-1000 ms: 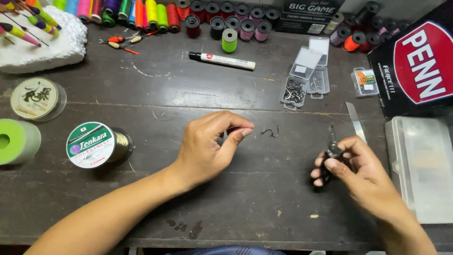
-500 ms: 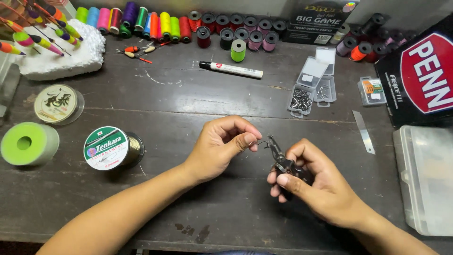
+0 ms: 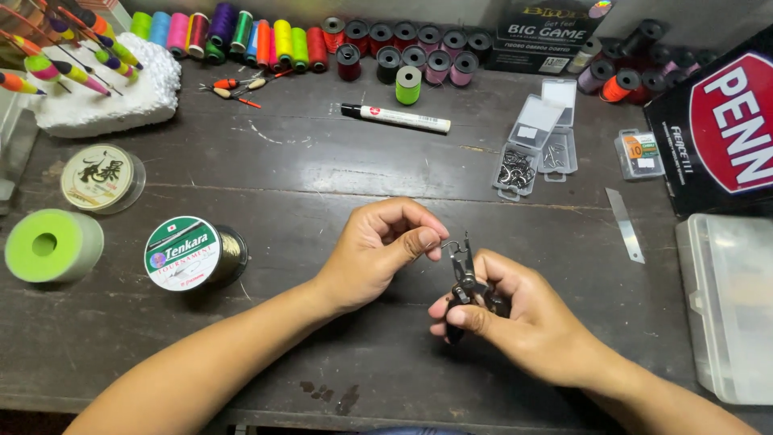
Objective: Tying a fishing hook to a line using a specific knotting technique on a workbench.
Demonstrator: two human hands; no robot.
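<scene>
My right hand (image 3: 515,322) grips small dark pliers (image 3: 464,278) upright over the surface (image 3: 322,177), long axis running away from me, nose pointing at the hook (image 3: 449,245) my left hand (image 3: 374,250) pinches.

Right hand (image 3: 515,322) with pliers (image 3: 463,274) now against hook (image 3: 451,244).

Left hand (image 3: 372,254) pinched; right hand (image 3: 515,318) fisted, thumb forward.

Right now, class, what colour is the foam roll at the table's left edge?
Bright lime green; the foam roll shows best in the head view.
</scene>
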